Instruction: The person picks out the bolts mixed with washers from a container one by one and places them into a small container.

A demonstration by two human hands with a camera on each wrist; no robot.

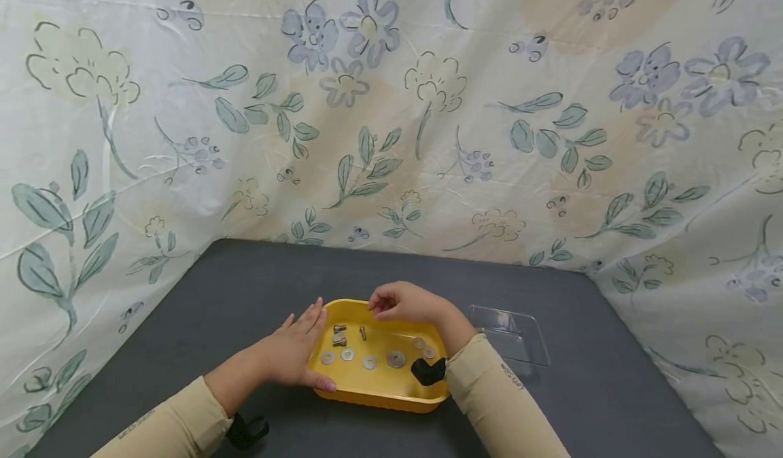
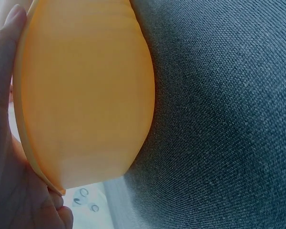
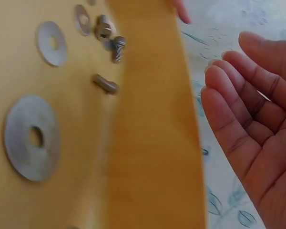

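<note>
My left hand (image 1: pixel 290 356) rests along the left side of a yellow tray (image 1: pixel 379 403), its fingers straight and its thumb at the front left corner. In the left wrist view, the hand lies against the tray's rim (image 2: pixel 20 109). My right hand (image 1: pixel 412 303) hovers by the far rim with loosely bent fingers, and nothing shows in its grasp. On the tray floor lie several flat washers, including a large one (image 3: pixel 19 138) and smaller ones such as this washer (image 1: pixel 369 367). Short metal bolts (image 3: pixel 105 84) lie near the far left, one apart from the others.
To the right of the tray, a clear plastic container (image 1: pixel 520 357) sits on the dark grey tabletop (image 1: pixel 275 281). Floral cloth (image 1: pixel 379 193) hangs behind and along the sides of the table. Black wrist devices (image 1: pixel 428 372) sit at both cuffs.
</note>
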